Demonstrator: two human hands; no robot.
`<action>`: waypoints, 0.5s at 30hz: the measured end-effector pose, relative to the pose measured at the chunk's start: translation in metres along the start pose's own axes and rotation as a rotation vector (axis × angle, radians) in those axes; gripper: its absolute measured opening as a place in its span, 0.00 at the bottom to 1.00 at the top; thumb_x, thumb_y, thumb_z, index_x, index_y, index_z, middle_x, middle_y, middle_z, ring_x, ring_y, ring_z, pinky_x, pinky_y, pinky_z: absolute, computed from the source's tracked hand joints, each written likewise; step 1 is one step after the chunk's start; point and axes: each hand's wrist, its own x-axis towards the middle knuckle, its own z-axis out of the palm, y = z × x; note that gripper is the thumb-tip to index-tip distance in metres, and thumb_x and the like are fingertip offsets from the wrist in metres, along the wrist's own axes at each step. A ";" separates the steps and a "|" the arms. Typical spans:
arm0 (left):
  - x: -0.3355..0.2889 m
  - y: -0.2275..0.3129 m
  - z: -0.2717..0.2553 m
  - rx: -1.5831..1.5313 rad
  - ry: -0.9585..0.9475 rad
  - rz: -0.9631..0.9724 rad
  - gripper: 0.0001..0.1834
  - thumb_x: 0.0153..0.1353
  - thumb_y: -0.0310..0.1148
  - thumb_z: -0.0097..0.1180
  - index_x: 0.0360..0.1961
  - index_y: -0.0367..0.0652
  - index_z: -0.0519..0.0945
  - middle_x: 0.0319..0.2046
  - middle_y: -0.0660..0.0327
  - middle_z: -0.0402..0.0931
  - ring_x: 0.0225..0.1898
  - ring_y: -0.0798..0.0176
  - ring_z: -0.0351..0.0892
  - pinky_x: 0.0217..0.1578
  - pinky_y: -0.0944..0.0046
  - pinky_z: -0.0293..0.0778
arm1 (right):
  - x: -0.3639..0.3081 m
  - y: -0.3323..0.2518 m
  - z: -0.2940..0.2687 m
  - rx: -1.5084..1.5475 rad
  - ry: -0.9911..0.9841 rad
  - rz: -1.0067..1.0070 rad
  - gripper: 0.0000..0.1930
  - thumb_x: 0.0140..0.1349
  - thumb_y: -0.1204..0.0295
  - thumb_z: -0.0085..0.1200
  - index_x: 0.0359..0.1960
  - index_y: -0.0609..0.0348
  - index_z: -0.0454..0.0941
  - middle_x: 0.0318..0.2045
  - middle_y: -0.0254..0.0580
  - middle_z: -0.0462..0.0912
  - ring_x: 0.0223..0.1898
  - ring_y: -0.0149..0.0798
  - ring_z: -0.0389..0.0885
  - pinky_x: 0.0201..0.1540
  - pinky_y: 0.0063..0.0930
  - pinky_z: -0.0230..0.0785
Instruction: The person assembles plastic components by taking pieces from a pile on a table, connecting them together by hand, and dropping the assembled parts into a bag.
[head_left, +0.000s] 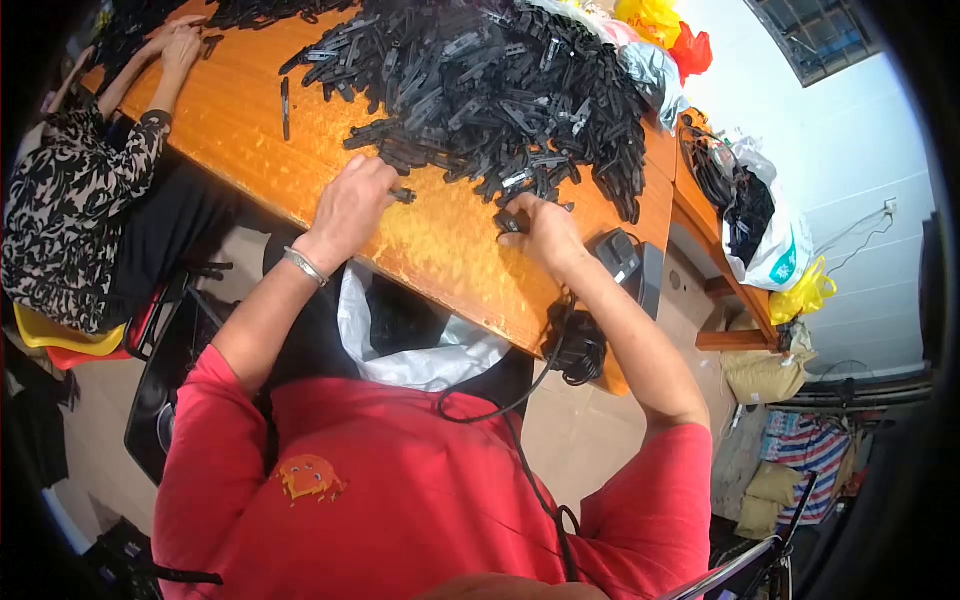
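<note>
Short black piece (403, 195) is at the left hand's fingertips, just above the bare near part of the table (440, 265); left hand (358, 195) has its fingers curled and gripping that piece, one end poking out to the right, back of the hand up; likely held by the end so the rest clears the fingers.

Dark piece (510, 221) is between thumb and fingers of the right hand (548, 232), at the near edge of the pile; looks pinched, though the fingers hide how firm the grip is.

Pile of black parts (470, 85) is heaped just beyond both hands; probably put there for short reach, with bare wood left in front as working room; one slim black stick (286, 108) lies apart, left of the pile.

White bag (425, 368) sits open below the near table edge, at the lap; mouth up, presumably to be reachable from the edge; dark device (615, 257) is by the right forearm, bundled black cable (577, 347) near it, both off to the side, likely to spare the middle.

Further out: co-worker's hands (180, 50) at the table's far left, too small to tell their grip; stuffed white bag (785, 240) on the right-hand bench.
</note>
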 end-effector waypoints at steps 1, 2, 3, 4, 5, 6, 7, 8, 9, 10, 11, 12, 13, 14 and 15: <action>0.000 -0.002 0.001 -0.025 0.026 0.020 0.12 0.55 0.22 0.69 0.41 0.40 0.83 0.39 0.52 0.80 0.47 0.44 0.79 0.49 0.51 0.76 | -0.001 -0.001 0.000 0.005 0.014 -0.002 0.25 0.54 0.65 0.77 0.51 0.59 0.82 0.40 0.55 0.88 0.47 0.54 0.88 0.50 0.44 0.77; 0.000 -0.003 0.002 -0.050 0.053 0.040 0.12 0.54 0.22 0.70 0.40 0.40 0.83 0.38 0.52 0.80 0.47 0.44 0.78 0.49 0.50 0.76 | -0.001 -0.002 0.000 0.009 0.029 -0.004 0.24 0.54 0.66 0.77 0.51 0.60 0.82 0.39 0.54 0.88 0.45 0.54 0.88 0.49 0.45 0.76; 0.000 -0.005 0.001 -0.049 0.052 0.040 0.12 0.54 0.22 0.70 0.40 0.40 0.83 0.38 0.52 0.80 0.47 0.44 0.78 0.49 0.50 0.76 | -0.003 -0.002 0.000 0.010 0.029 -0.004 0.24 0.54 0.66 0.77 0.51 0.60 0.82 0.39 0.54 0.88 0.45 0.54 0.88 0.49 0.45 0.76; 0.000 -0.008 0.000 -0.060 0.072 0.045 0.12 0.54 0.22 0.70 0.39 0.39 0.82 0.38 0.52 0.80 0.46 0.44 0.78 0.48 0.50 0.75 | -0.004 -0.002 0.000 -0.009 0.044 -0.013 0.23 0.55 0.65 0.75 0.50 0.61 0.82 0.38 0.54 0.88 0.45 0.55 0.88 0.48 0.45 0.77; 0.000 -0.010 -0.001 -0.070 0.092 0.050 0.12 0.54 0.22 0.70 0.39 0.39 0.81 0.38 0.52 0.79 0.46 0.43 0.78 0.47 0.50 0.75 | -0.004 -0.003 0.000 -0.027 0.060 -0.022 0.21 0.57 0.65 0.74 0.48 0.61 0.82 0.38 0.54 0.88 0.44 0.56 0.88 0.48 0.46 0.77; 0.000 -0.011 -0.003 -0.068 0.095 0.052 0.12 0.54 0.22 0.70 0.39 0.39 0.81 0.38 0.52 0.79 0.46 0.43 0.78 0.47 0.50 0.75 | -0.005 -0.005 -0.001 -0.028 0.062 -0.023 0.21 0.57 0.65 0.74 0.48 0.61 0.82 0.38 0.54 0.88 0.44 0.56 0.88 0.48 0.46 0.77; 0.001 -0.011 -0.006 -0.061 0.071 0.031 0.12 0.54 0.22 0.70 0.38 0.39 0.81 0.38 0.52 0.79 0.46 0.43 0.78 0.47 0.49 0.75 | -0.004 -0.007 -0.002 -0.019 0.069 -0.004 0.20 0.58 0.65 0.73 0.47 0.62 0.81 0.38 0.55 0.88 0.44 0.58 0.87 0.47 0.47 0.77; 0.000 -0.011 -0.008 -0.054 0.049 0.010 0.12 0.54 0.23 0.70 0.38 0.39 0.81 0.38 0.52 0.79 0.47 0.43 0.78 0.47 0.49 0.75 | -0.004 -0.009 -0.003 -0.010 0.077 0.014 0.19 0.60 0.65 0.72 0.46 0.62 0.81 0.38 0.56 0.87 0.44 0.59 0.87 0.47 0.47 0.77; 0.001 -0.010 -0.008 -0.053 0.056 0.014 0.12 0.54 0.23 0.70 0.38 0.39 0.81 0.38 0.52 0.79 0.47 0.43 0.78 0.47 0.49 0.75 | -0.004 -0.008 -0.002 -0.014 0.083 0.011 0.19 0.60 0.65 0.72 0.46 0.62 0.81 0.38 0.56 0.87 0.44 0.59 0.87 0.47 0.47 0.77; 0.000 -0.009 -0.008 -0.045 0.042 -0.001 0.12 0.54 0.23 0.70 0.38 0.39 0.80 0.38 0.51 0.79 0.47 0.43 0.78 0.47 0.49 0.75 | -0.004 -0.004 0.002 0.002 0.148 -0.023 0.18 0.60 0.64 0.71 0.45 0.62 0.81 0.37 0.56 0.87 0.43 0.60 0.87 0.47 0.48 0.77; 0.000 -0.007 -0.008 -0.037 0.029 -0.016 0.12 0.55 0.23 0.70 0.38 0.39 0.80 0.38 0.51 0.79 0.48 0.42 0.78 0.47 0.49 0.74 | -0.005 -0.002 0.005 0.018 0.212 -0.058 0.17 0.61 0.64 0.70 0.43 0.63 0.81 0.37 0.56 0.86 0.43 0.61 0.86 0.47 0.49 0.77; -0.002 -0.003 -0.010 -0.059 0.049 -0.013 0.11 0.56 0.22 0.69 0.39 0.38 0.80 0.38 0.51 0.79 0.45 0.42 0.79 0.45 0.48 0.75 | -0.006 -0.005 0.004 0.006 0.262 -0.116 0.16 0.60 0.64 0.70 0.42 0.63 0.80 0.35 0.56 0.85 0.41 0.60 0.86 0.46 0.49 0.77; -0.003 0.002 -0.010 -0.058 0.058 -0.008 0.11 0.56 0.22 0.69 0.39 0.38 0.80 0.38 0.51 0.79 0.45 0.42 0.79 0.45 0.48 0.75 | -0.007 -0.008 0.001 0.001 0.271 -0.120 0.16 0.60 0.64 0.70 0.42 0.63 0.80 0.35 0.56 0.85 0.41 0.60 0.86 0.46 0.49 0.77; -0.002 0.008 -0.010 -0.152 0.063 -0.030 0.11 0.56 0.22 0.68 0.40 0.38 0.80 0.38 0.50 0.79 0.45 0.40 0.80 0.45 0.49 0.76 | -0.008 -0.010 -0.002 -0.009 0.270 -0.131 0.16 0.60 0.63 0.70 0.41 0.62 0.80 0.35 0.55 0.85 0.40 0.59 0.86 0.45 0.48 0.77; -0.001 0.013 -0.011 -0.246 0.067 -0.049 0.11 0.57 0.22 0.68 0.40 0.38 0.80 0.39 0.49 0.79 0.44 0.39 0.80 0.44 0.49 0.76 | -0.010 -0.017 -0.006 -0.019 0.272 -0.140 0.16 0.60 0.63 0.70 0.41 0.61 0.80 0.34 0.54 0.85 0.40 0.58 0.86 0.45 0.48 0.77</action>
